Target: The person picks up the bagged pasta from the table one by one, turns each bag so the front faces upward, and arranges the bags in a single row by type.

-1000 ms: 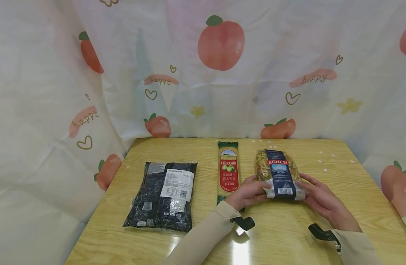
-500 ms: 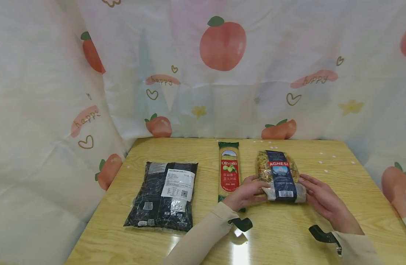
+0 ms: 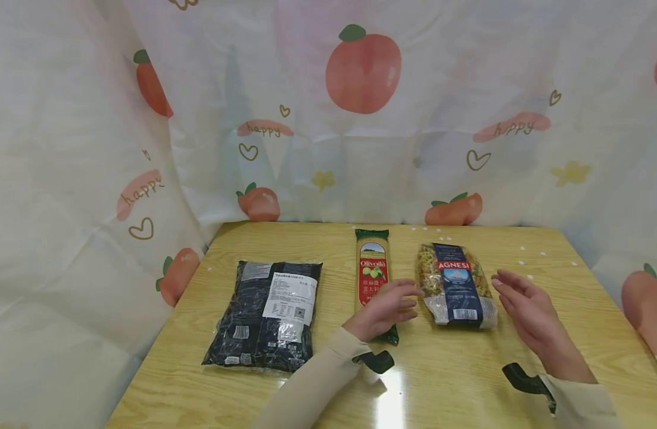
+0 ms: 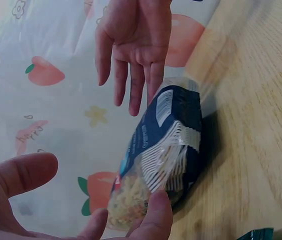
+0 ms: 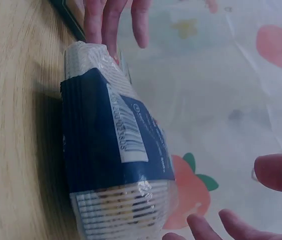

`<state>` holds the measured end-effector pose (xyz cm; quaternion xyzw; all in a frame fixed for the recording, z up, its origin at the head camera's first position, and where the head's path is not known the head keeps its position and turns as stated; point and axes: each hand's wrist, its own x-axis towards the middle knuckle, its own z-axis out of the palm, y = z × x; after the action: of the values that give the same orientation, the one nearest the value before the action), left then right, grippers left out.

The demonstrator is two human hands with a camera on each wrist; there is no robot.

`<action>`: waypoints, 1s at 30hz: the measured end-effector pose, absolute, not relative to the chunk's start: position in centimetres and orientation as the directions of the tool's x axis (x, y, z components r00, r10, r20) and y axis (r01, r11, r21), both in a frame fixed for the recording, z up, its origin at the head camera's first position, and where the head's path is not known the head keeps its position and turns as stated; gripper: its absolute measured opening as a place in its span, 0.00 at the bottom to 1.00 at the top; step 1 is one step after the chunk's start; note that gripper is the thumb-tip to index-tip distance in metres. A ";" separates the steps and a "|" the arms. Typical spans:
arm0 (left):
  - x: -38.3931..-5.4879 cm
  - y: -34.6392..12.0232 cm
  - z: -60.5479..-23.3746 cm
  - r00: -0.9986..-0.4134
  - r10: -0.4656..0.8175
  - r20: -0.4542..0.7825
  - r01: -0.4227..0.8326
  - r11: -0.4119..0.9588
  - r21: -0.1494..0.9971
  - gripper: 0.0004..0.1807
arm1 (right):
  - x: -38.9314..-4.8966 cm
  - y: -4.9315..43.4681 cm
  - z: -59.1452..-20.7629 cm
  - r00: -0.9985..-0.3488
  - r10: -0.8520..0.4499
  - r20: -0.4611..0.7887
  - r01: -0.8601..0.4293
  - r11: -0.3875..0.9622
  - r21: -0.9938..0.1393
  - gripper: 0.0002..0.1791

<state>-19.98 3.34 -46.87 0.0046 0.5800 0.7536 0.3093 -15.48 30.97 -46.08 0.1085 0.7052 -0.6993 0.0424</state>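
Observation:
A bag of pasta (image 3: pixel 458 286) with a dark blue AGNESI band lies on the table between my two hands. My left hand (image 3: pixel 384 307) is just left of it, fingers relaxed and spread, partly covering the long red-and-green spaghetti packet (image 3: pixel 372 271) below it in the head view. On the other side, my right hand (image 3: pixel 529 310) is held off the bag's right edge with its fingers extended. The left wrist view shows the pasta bag (image 4: pixel 156 150) with the thumb and fingers apart around it. Seen from the right wrist, the bag's barcode end (image 5: pixel 116 135) faces the camera.
A large black plastic bag (image 3: pixel 248 316) with a white label lies at the left of the wooden table (image 3: pixel 441 381). Small white spots (image 3: pixel 523 248) dot the table at the back right. A fruit-print curtain (image 3: pixel 403 155) hangs behind and at both sides.
Both hands have let go of the pasta bag and drawn apart, the left one moving left over the spaghetti packet, the right one slightly right. The bag stays where it was set down.

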 end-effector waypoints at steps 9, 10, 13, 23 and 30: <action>-19.6 0.8 -45.4 -0.802 0.523 -0.289 -0.415 -0.140 0.899 0.26 | -15.0 29.0 -44.9 -0.991 0.131 -0.021 0.030 0.072 -0.997 0.24; -19.5 0.4 -45.2 -0.802 0.528 -0.277 -0.409 -0.148 0.900 0.26 | -14.9 28.8 -44.7 -0.992 0.122 -0.001 0.010 0.075 -0.997 0.24; -19.3 -1.0 -44.8 -0.803 0.546 -0.240 -0.388 -0.173 0.905 0.25 | -14.6 28.0 -44.2 -0.995 0.091 0.039 -0.034 0.061 -0.998 0.23; -18.2 -5.1 -42.7 -0.824 0.542 -0.161 -0.317 -0.206 0.926 0.27 | -13.7 25.5 -42.8 -0.994 0.003 0.106 -0.106 0.037 -0.994 0.20; -17.9 -8.1 -42.2 -0.854 0.512 -0.094 -0.220 -0.192 0.956 0.27 | -13.7 23.3 -41.9 -0.989 -0.044 0.140 -0.140 0.011 -0.990 0.20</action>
<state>-17.88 -8.15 -42.17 0.1241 0.5885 0.7620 0.2402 -13.73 23.33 -41.87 -0.0650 0.7100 -0.7003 -0.0343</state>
